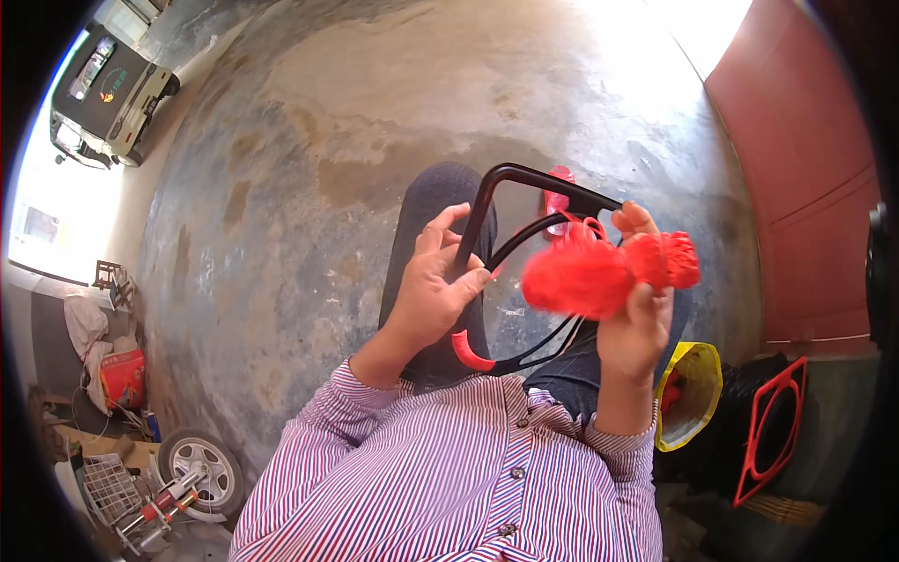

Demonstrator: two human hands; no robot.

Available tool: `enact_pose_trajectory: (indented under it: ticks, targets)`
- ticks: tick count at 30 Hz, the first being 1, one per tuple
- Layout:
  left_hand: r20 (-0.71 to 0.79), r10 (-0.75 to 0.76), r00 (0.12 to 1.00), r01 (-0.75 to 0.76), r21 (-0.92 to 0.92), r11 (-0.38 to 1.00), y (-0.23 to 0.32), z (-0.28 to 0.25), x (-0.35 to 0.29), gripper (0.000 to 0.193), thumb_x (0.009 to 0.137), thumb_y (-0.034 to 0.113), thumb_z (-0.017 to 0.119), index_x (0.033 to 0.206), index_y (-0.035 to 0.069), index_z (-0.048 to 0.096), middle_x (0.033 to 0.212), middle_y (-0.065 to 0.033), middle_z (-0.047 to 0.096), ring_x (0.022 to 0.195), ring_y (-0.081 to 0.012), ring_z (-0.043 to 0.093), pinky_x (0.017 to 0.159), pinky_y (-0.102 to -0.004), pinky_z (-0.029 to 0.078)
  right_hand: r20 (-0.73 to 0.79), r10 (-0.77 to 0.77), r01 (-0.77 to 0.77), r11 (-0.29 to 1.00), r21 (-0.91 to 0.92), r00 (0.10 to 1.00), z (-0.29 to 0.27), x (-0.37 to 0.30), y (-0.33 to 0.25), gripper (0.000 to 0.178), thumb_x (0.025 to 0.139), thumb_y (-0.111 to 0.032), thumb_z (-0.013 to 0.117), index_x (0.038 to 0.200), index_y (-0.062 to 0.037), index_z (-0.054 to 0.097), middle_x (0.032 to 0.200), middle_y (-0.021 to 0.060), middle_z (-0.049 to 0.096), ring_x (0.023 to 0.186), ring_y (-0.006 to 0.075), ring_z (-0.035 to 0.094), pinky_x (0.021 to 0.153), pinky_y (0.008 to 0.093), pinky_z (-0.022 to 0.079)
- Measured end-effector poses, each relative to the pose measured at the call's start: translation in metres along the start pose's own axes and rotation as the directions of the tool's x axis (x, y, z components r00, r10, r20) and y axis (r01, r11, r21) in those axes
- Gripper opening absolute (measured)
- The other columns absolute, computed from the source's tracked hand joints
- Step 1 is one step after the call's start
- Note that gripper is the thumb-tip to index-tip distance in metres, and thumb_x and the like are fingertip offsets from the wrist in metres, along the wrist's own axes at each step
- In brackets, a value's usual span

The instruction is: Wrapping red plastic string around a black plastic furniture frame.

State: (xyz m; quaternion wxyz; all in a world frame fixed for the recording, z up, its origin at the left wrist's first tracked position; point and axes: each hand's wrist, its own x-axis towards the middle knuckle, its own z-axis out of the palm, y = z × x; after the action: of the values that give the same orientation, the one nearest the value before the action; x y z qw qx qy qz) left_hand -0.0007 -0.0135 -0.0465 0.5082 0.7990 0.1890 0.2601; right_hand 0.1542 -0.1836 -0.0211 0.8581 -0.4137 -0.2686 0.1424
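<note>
Black frame (pixel 552 183): we note left fingers (pixel 446 221) pinching its side, apparently steadying it; right fingers (pixel 641 303) curl round red yarn (pixel 576 276), likely keeping it bundled.

At centre, the black frame (pixel 552 179) looks smooth and glossy, the red yarn (pixel 582 276) fibrous; the floor (pixel 309 215) seems concrete.

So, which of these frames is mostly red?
The red frame right of the yellow container; the held frame is mostly black, with one red stretch.

The stained grey floor (pixel 281 244) bears a red bundle (pixel 556 201), yellow-rimmed container (pixel 689 417) and wheel (pixel 217 468).
</note>
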Motion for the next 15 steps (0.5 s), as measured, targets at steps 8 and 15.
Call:
enact_pose_trajectory:
  ticks: [8, 15]
  targets:
    - [0.135, -0.337, 0.932, 0.362, -0.408, 0.838, -0.011, -0.013, -0.005, 0.012, 0.095, 0.010, 0.062, 0.104, 0.002, 0.063, 0.092, -0.0103, 0.071, 0.071, -0.0127, 0.063, 0.068, -0.0265, 0.051, 0.436, 0.277, -0.489, 0.707, 0.511, 0.856, -0.015, -0.039, -0.034, 0.065, 0.089, -0.068, 0.054, 0.105, -0.0063, 0.042, 0.072, 0.0191, 0.065, 0.064, 0.0315, 0.065, 0.086, 0.0484, 0.050]
    - [0.180, -0.426, 0.887, 0.459, -0.453, 0.764, -0.008, -0.027, -0.002, 0.014, 0.099, 0.015, 0.056, 0.104, 0.002, 0.058, 0.078, -0.0153, 0.069, 0.059, -0.0169, 0.065, 0.057, -0.0264, 0.052, 0.404, 0.426, -0.554, 0.781, 0.288, 0.810, -0.020, -0.066, -0.040, 0.064, 0.090, -0.063, 0.056, 0.106, -0.0024, 0.044, 0.062, 0.0151, 0.060, 0.048, 0.0217, 0.053, 0.066, 0.0381, 0.044]
